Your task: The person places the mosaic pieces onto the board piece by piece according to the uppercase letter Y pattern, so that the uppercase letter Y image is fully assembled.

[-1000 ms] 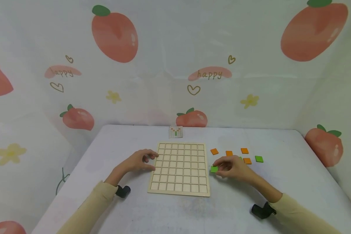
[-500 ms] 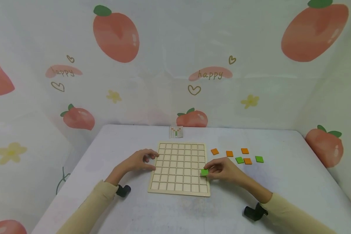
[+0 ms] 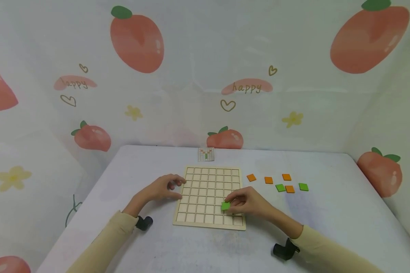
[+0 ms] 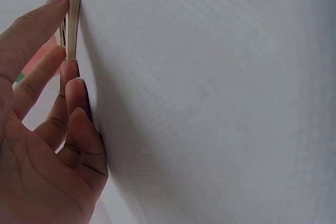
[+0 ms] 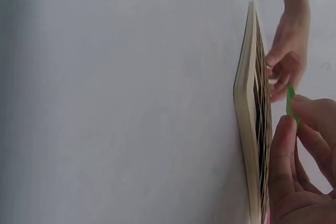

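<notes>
Loose tiles [image 3: 268, 180] sit beside the board [image 3: 201, 200] as the right hand [image 3: 247, 203], partly covering it, carries a pinched green square [image 3: 224, 206] farther inward, left hand [image 3: 163, 187] relaxed alongside.

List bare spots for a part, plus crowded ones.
Bare: tabletop right of the loose tiles; in front of the grid board; far left, between pattern card and table edge. Crowded: among those tiles; board's right, under the right hand holding a green tile; board's left edge, by the left hand.
</notes>
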`<control>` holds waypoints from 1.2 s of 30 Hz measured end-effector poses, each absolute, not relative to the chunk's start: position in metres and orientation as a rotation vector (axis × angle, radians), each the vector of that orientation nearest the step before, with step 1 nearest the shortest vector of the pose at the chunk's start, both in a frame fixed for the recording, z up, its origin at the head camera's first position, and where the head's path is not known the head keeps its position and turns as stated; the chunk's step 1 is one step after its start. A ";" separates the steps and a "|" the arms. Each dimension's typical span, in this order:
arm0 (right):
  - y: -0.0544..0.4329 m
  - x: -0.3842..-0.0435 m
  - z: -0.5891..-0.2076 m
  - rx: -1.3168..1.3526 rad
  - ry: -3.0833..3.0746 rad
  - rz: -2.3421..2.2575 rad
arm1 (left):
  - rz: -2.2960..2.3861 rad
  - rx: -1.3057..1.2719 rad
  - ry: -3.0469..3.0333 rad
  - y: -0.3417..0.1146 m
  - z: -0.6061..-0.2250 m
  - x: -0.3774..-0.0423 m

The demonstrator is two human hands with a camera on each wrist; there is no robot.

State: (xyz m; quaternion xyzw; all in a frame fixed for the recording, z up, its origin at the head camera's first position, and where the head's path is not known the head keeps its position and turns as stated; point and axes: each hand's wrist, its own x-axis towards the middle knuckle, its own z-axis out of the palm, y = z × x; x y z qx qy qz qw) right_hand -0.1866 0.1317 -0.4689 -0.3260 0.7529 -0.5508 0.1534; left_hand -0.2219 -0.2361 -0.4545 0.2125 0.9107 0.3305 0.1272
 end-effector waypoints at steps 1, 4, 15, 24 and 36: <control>0.129 -0.186 -0.469 -0.950 2.160 -1.580 | 0.963 0.617 2.648 -0.236 -0.455 -0.222; 0.120 -0.185 -0.469 -0.968 2.154 -1.586 | 0.958 0.623 2.649 -0.236 -0.455 -0.221; 0.099 -0.182 -0.471 -0.963 2.204 -1.550 | 0.934 0.630 2.665 -0.235 -0.455 -0.222; 0.088 -0.179 -0.470 -0.899 2.294 -1.464 | 0.935 0.614 2.659 -0.235 -0.456 -0.221; 0.082 -0.179 -0.464 -0.904 2.337 -1.403 | 0.934 0.594 2.664 -0.235 -0.454 -0.223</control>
